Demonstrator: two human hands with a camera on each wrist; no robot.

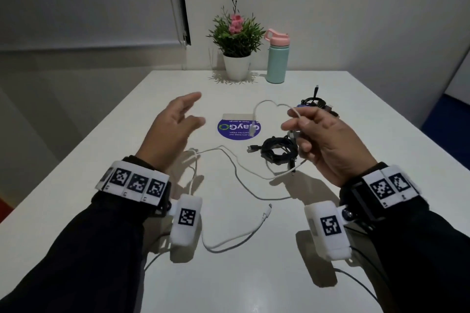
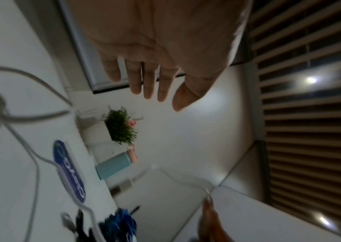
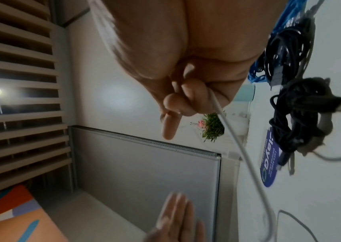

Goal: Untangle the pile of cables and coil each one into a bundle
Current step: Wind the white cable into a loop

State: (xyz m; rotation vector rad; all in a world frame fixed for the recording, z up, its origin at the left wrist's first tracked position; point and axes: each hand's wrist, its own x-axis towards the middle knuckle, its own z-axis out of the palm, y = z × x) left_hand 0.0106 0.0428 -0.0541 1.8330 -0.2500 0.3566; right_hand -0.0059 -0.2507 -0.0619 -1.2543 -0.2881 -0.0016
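My right hand (image 1: 292,122) is raised over the table and pinches a thin white cable (image 1: 267,102) between thumb and forefinger; the right wrist view shows the cable (image 3: 238,144) running out of the curled fingers (image 3: 186,98). One plug end (image 1: 251,131) of it dangles over the table. My left hand (image 1: 195,109) hovers open and holds nothing, its fingers (image 2: 149,81) straight. A coiled black cable bundle (image 1: 279,151) lies under the right hand. A tangle of black and blue cables (image 1: 314,103) sits behind it. More white cable (image 1: 239,175) trails loosely across the table's middle.
On the white table (image 1: 127,134) a round blue sticker (image 1: 235,132) lies at the centre. At the back edge stand a potted plant (image 1: 236,68) and a teal bottle with a pink lid (image 1: 276,63). A white plug end (image 1: 267,211) lies near me.
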